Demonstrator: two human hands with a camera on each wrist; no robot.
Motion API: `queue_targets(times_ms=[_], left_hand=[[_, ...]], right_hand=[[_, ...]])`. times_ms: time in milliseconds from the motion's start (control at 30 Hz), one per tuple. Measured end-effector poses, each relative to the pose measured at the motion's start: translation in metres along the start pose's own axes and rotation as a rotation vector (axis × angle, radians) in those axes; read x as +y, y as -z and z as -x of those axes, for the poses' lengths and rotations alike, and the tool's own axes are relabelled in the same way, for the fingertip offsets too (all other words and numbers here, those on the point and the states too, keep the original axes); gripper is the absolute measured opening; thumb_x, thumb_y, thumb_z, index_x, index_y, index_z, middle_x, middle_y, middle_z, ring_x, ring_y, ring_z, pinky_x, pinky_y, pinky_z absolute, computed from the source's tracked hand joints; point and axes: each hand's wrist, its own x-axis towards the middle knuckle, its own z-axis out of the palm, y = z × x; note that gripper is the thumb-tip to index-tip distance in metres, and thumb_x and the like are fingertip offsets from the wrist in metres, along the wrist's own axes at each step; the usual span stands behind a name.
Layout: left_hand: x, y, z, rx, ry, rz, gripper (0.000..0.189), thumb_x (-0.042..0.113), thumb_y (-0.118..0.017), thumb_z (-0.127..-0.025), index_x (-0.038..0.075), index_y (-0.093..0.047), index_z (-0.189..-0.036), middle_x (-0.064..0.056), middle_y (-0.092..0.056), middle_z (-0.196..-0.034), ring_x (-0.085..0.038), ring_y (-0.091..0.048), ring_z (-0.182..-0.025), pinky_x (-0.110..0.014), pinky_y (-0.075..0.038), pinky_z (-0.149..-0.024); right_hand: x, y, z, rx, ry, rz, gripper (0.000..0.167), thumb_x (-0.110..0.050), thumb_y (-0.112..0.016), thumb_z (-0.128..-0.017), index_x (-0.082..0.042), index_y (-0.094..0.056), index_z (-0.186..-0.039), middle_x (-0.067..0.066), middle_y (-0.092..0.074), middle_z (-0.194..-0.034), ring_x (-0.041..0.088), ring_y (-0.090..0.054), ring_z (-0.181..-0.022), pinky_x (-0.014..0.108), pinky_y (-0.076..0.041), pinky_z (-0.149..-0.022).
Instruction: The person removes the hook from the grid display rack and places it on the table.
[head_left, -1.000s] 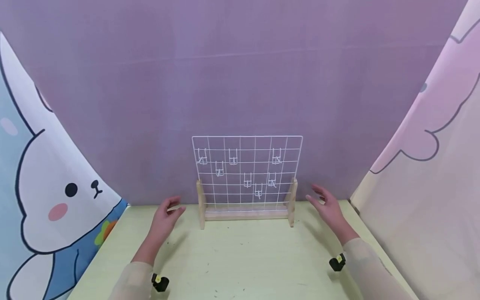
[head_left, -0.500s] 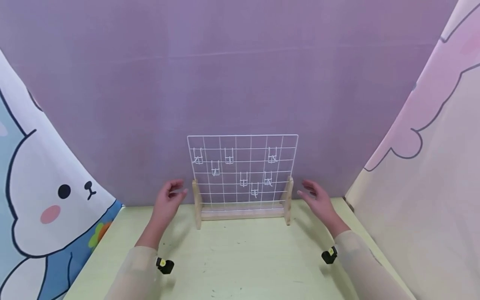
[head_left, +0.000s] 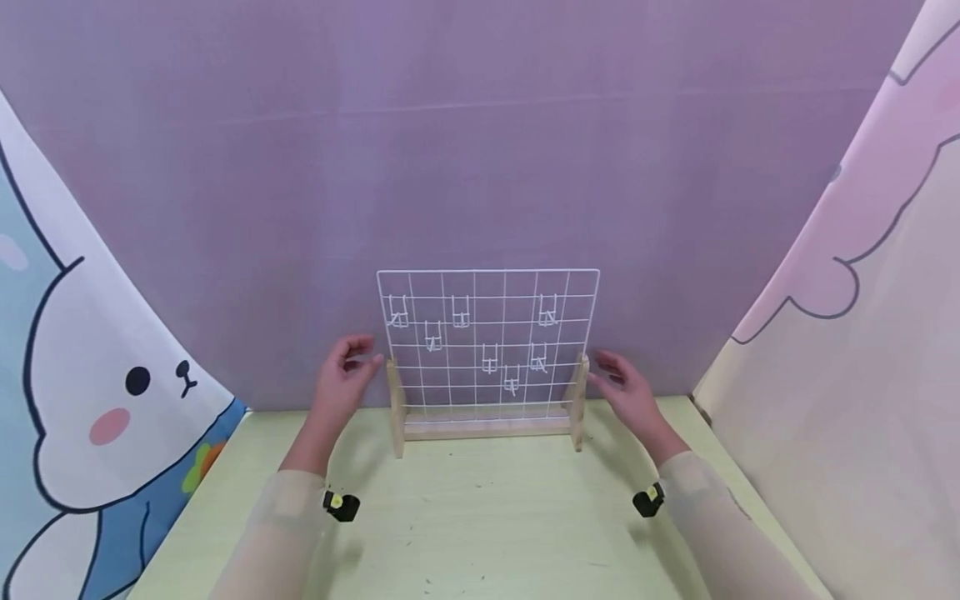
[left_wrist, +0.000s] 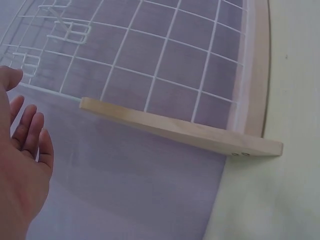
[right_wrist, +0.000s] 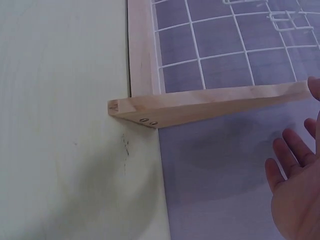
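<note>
A white wire grid rack [head_left: 487, 271] stands upright in a wooden base [head_left: 487, 430] with a post at each side. Several white wire hooks [head_left: 490, 364] hang on its bars. My left hand [head_left: 339, 390] is beside the left post [head_left: 395, 412], fingers loosely bent and holding nothing; the left wrist view shows that hand [left_wrist: 22, 170] with a gap to the wood. My right hand [head_left: 630, 404] is at the right post [head_left: 578, 412], its thumb very near the post's top; whether they touch I cannot tell. In the right wrist view its fingers [right_wrist: 287, 150] are relaxed, apart from the wood.
A pale yellow-green table [head_left: 480, 517] bears the rack near its back edge, with small dark marks on its top. Behind hangs a purple cloth [head_left: 480, 167]. A rabbit-print cloth [head_left: 82, 350] covers the left side, a pink and cream cloth [head_left: 862, 375] the right.
Both hands have moved forward and inward, closer to the rack's two posts. The rack itself has not moved on the table; the head view has shifted slightly.
</note>
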Motion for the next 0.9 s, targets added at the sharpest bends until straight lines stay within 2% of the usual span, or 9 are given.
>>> queue_targets(times_ms=[200,300,433,633,733,900], left_hand=[[0.007,-0.004,-0.008,0.016,-0.033,0.026,0.043,0.004,-0.074,-0.105,-0.008,-0.059,-0.143,-0.028,-0.061,-0.142,-0.039,-0.056,-0.132,-0.031,-0.048,-0.104],[0.01,-0.005,-0.012,0.023,-0.05,0.041,0.042,0.003,-0.075,-0.104,-0.008,-0.06,-0.141,-0.028,-0.062,-0.14,-0.034,-0.057,-0.13,-0.035,-0.047,-0.106],[0.012,-0.004,-0.016,0.033,-0.073,0.055,0.04,0.002,-0.075,-0.103,-0.009,-0.061,-0.138,-0.028,-0.063,-0.138,-0.028,-0.057,-0.126,-0.034,-0.047,-0.105],[0.016,-0.006,-0.021,0.038,-0.084,0.055,0.039,0.002,-0.076,-0.103,-0.008,-0.062,-0.138,-0.026,-0.064,-0.136,-0.029,-0.058,-0.126,-0.036,-0.047,-0.105],[0.02,-0.008,-0.024,0.034,-0.085,0.058,0.039,0.003,-0.076,-0.102,-0.007,-0.063,-0.138,-0.025,-0.064,-0.136,-0.029,-0.058,-0.125,-0.036,-0.048,-0.105],[0.025,-0.012,-0.028,0.048,-0.102,0.063,0.039,-0.001,-0.075,-0.102,-0.009,-0.063,-0.138,-0.025,-0.064,-0.136,-0.023,-0.059,-0.122,-0.033,-0.048,-0.104]], right_hand=[[-0.005,-0.004,-0.006,-0.003,0.014,-0.029,0.058,-0.024,-0.073,-0.109,-0.002,-0.052,-0.159,0.023,-0.058,-0.158,0.045,-0.053,-0.145,0.063,-0.039,-0.124],[-0.006,-0.007,-0.01,-0.006,0.02,-0.042,0.057,-0.023,-0.073,-0.109,-0.001,-0.053,-0.158,0.023,-0.059,-0.156,0.044,-0.055,-0.144,0.062,-0.041,-0.123],[-0.008,-0.011,-0.014,-0.007,0.009,-0.054,0.054,-0.021,-0.073,-0.109,0.0,-0.055,-0.156,0.023,-0.062,-0.152,0.042,-0.058,-0.14,0.058,-0.044,-0.121],[-0.01,-0.014,-0.016,-0.003,-0.022,-0.042,0.054,-0.024,-0.074,-0.108,0.001,-0.058,-0.154,0.023,-0.066,-0.146,0.04,-0.061,-0.135,0.051,-0.049,-0.117],[-0.011,-0.015,-0.017,0.011,-0.028,-0.044,0.054,-0.024,-0.074,-0.108,0.002,-0.058,-0.153,0.024,-0.066,-0.144,0.04,-0.062,-0.132,0.043,-0.053,-0.114],[-0.01,-0.018,-0.019,0.037,-0.021,-0.06,0.045,-0.02,-0.073,-0.109,0.003,-0.064,-0.147,0.025,-0.069,-0.137,0.034,-0.066,-0.123,0.021,-0.056,-0.1]])
